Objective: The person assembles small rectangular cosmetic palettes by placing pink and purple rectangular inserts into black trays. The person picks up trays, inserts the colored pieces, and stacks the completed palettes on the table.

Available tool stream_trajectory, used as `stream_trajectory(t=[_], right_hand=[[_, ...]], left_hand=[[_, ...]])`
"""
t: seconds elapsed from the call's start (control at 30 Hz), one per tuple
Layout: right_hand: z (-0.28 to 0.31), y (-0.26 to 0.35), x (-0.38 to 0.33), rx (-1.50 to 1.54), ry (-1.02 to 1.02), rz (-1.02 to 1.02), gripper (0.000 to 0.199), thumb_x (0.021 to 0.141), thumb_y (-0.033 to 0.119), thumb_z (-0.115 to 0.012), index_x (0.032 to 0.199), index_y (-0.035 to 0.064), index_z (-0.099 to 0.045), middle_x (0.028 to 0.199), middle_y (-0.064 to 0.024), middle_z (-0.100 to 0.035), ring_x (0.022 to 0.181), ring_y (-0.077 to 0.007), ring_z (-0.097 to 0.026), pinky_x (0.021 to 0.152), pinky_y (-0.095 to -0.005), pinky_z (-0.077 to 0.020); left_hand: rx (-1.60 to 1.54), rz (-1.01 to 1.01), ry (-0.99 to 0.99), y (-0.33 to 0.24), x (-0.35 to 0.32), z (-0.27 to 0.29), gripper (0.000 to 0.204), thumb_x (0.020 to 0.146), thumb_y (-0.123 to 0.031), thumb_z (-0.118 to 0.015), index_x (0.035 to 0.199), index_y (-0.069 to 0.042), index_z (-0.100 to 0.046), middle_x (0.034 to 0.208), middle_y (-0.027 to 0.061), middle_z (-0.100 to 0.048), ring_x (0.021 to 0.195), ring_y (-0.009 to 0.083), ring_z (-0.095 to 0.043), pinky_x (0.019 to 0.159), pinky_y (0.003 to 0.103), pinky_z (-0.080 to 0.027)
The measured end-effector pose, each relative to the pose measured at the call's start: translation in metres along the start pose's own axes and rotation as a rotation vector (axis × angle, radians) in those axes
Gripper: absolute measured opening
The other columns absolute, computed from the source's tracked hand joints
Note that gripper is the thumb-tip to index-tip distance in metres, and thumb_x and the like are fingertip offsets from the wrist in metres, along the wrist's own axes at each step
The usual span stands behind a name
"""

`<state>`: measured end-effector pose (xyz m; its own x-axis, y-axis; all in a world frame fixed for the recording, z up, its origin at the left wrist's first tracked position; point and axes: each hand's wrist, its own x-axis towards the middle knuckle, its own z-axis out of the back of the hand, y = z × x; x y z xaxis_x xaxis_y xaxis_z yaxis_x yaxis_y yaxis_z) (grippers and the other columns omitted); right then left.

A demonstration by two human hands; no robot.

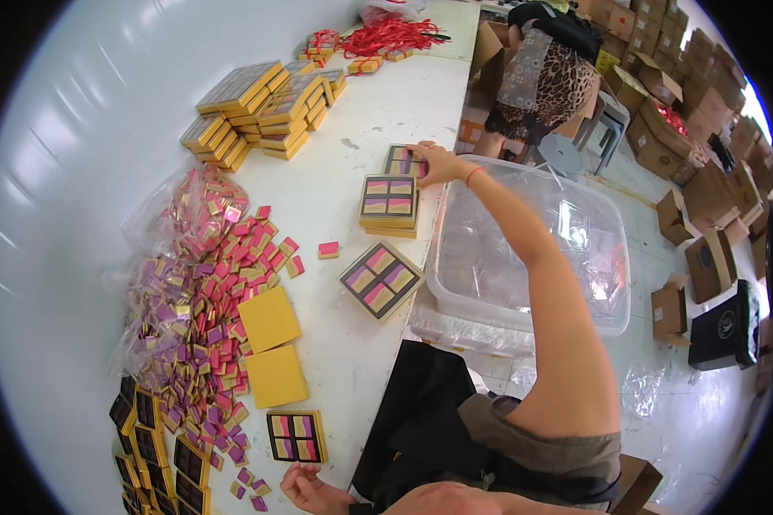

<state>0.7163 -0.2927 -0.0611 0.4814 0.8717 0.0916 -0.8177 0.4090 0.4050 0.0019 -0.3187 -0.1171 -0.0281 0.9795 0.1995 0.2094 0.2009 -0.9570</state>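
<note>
My right hand [438, 163] reaches far across the white table [404, 94] and grips the right edge of a gold box filled with pink, purple and yellow pieces [401, 160]. Just in front of it stands a short stack of such filled boxes [389, 204], and one more filled box [380, 279] lies nearer me, turned at an angle. My left hand [311, 491] rests at the table's near edge with fingers loosely apart and nothing in it, just below another filled box [296, 436].
A heap of pink and purple wrapped pieces [197, 292] spills from a clear bag at left, beside two yellow lids [269, 318]. Black trays [155, 438] lie bottom left and stacked gold boxes [258, 103] farther back. A clear plastic bin [524, 257] stands right of the table. Another person [550, 77] bends among cardboard cartons [661, 146].
</note>
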Motion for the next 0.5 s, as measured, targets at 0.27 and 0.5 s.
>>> stream_trajectory(t=[0.27,0.5], right_hand=[[0.024,0.036,-0.02,0.417,-0.59,0.062,0.08,0.064,0.044,-0.08,0.136,0.0174,-0.058,0.125,-0.0232,-0.058,0.121,-0.0369,-0.049,0.105,-0.0429,-0.0411],[0.033,0.119,-0.07,-0.027,-0.266,0.339,0.085,0.062,0.044,-0.079,0.14,0.0213,-0.056,0.133,-0.0229,-0.049,0.122,-0.037,-0.046,0.109,-0.0447,-0.0327]], left_hand=[[-0.003,0.0,-0.006,-0.007,-0.002,-0.009,0.016,0.102,-0.018,-0.05,0.106,-0.004,-0.057,0.113,0.0109,-0.061,0.081,0.0171,-0.062,0.072,0.028,-0.054],[-0.035,-0.016,-0.002,-0.031,-0.007,-0.048,0.012,0.1,-0.015,-0.052,0.105,-0.005,-0.058,0.112,0.011,-0.061,0.081,0.0176,-0.062,0.075,0.03,-0.053]])
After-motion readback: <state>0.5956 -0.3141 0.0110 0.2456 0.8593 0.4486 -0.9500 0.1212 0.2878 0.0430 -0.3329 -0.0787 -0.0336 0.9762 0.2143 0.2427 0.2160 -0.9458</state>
